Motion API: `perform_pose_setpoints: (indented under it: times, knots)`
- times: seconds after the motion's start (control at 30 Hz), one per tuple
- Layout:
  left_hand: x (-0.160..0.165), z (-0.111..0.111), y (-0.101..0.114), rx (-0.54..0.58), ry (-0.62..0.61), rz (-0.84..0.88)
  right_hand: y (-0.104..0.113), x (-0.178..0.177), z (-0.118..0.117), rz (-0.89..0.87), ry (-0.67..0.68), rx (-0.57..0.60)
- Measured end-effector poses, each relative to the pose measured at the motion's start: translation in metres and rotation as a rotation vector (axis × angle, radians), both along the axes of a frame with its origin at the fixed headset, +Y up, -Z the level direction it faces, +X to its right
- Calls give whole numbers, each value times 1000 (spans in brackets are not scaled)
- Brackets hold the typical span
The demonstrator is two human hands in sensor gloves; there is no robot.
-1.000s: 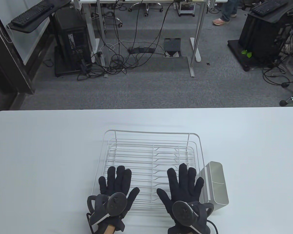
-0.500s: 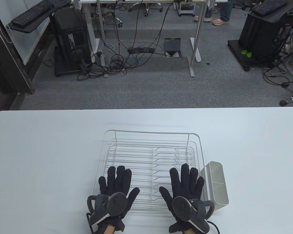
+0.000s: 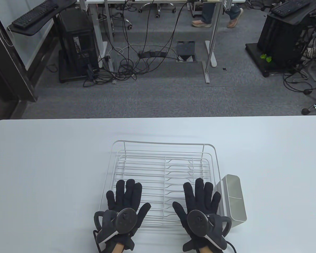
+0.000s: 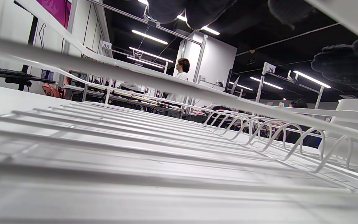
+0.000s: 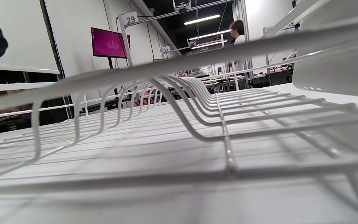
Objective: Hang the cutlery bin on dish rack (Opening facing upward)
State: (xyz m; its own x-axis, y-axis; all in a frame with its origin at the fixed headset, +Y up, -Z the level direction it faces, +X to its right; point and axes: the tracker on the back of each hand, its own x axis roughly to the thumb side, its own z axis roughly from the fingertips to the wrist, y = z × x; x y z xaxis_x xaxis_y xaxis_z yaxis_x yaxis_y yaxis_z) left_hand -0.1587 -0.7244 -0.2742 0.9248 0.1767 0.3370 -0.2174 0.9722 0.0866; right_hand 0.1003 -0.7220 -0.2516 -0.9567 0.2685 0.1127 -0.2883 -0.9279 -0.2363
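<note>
White table (image 3: 42, 163) carries the dish rack (image 3: 158, 147); both hands lie flat, fingers spread, empty. Next: right hand (image 3: 200, 208) grasps the cutlery bin (image 3: 233, 200).

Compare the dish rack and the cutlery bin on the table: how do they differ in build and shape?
The dish rack is open wire you can see through; the cutlery bin has solid walls. The rack is wide and low; the bin is narrow and boxy, beside the rack's right edge. Both are white.

Dish rack (image 3: 160, 168) front beneath hands
</note>
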Motion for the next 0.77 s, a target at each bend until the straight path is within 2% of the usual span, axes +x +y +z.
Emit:
perform_pose_setpoints:
  times: [0.77]
  knots:
    - [0, 1, 0, 5, -5, -4, -2, 0, 1, -5, 4, 17]
